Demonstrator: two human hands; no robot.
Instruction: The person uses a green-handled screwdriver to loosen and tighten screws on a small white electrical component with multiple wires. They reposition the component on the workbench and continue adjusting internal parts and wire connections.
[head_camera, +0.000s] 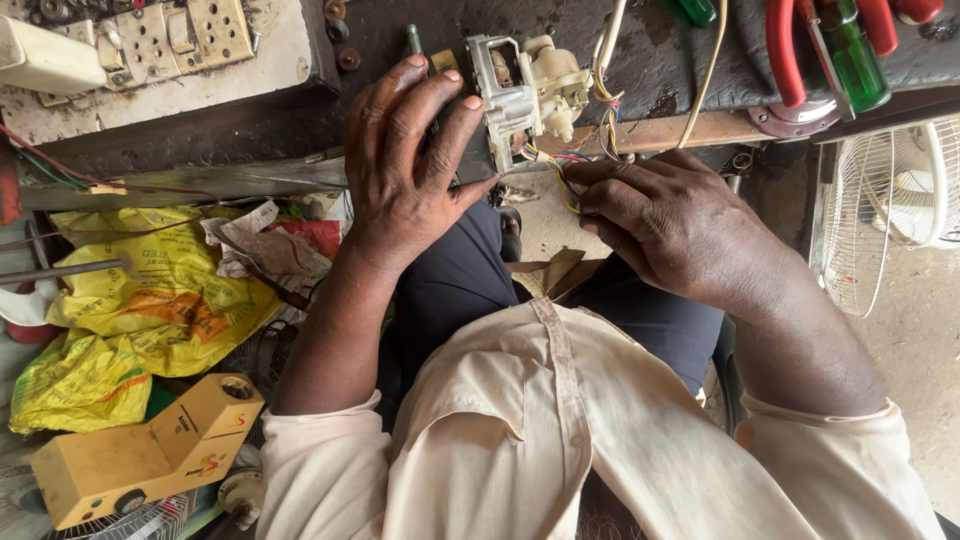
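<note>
At the far left, a yellow plastic housing (140, 455) lies on the floor beside crumpled yellow bags (150, 300), and above them a worn socket board (170, 40) sits on the bench top (420, 40). Next comes the person's left hand (410, 165), palm down, its fingers spread and curled over the dark back part of a small motor assembly (510, 100) at the bench edge, gripping it. The assembly's long axis runs roughly across the view, left to right: a thin shaft end pokes out past the fingers toward the upper left, while the grey metal bracket and the cream plastic switch block face right. How much of the motor body lies under the left palm cannot be made out. From the assembly's right side a bundle of coloured wires (560, 170) drops down toward the right hand (670, 220), whose fingers are folded in near the yellow strand; whether they pinch it is hidden by the knuckles. Farther right, red-handled pliers (785, 50) and a green-handled screwdriver (860, 60) lie on the bench, cut off at the top, and a white fan guard (890, 200) stands at the edge, partly cropped.
</note>
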